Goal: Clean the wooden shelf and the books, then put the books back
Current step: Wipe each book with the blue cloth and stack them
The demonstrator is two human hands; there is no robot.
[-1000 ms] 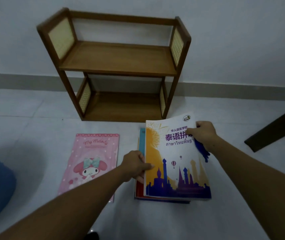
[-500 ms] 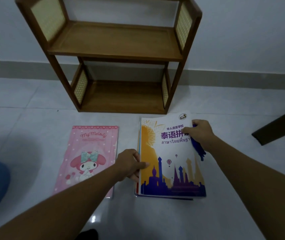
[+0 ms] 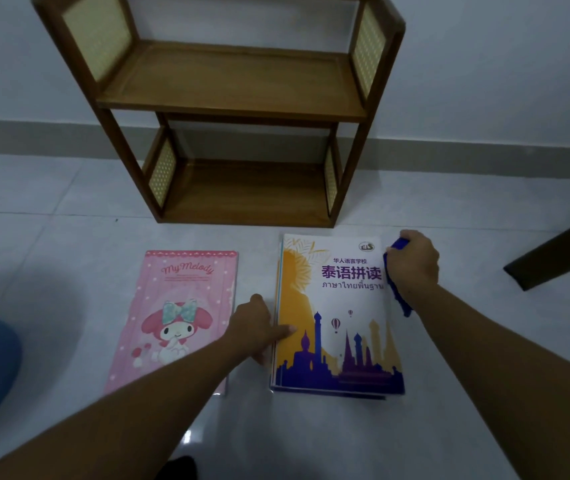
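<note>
Centre-right, the thin book (image 3: 339, 306) probably flops and slides; left hand (image 3: 259, 323) pinches its spine edge, right hand (image 3: 413, 263) clutches a cloth (image 3: 402, 303).

This looks like a room in a home: a glossy white tiled floor (image 3: 68, 237) meets a plain white wall (image 3: 484, 64) with a grey skirting band (image 3: 484, 148). A small two-tier dark wooden shelf with woven cane side panels (image 3: 235, 81) stands against that wall. A pink cartoon-rabbit notebook (image 3: 179, 306) and a yellow-and-purple language textbook (image 3: 339, 323) lie on the tiles.
</note>
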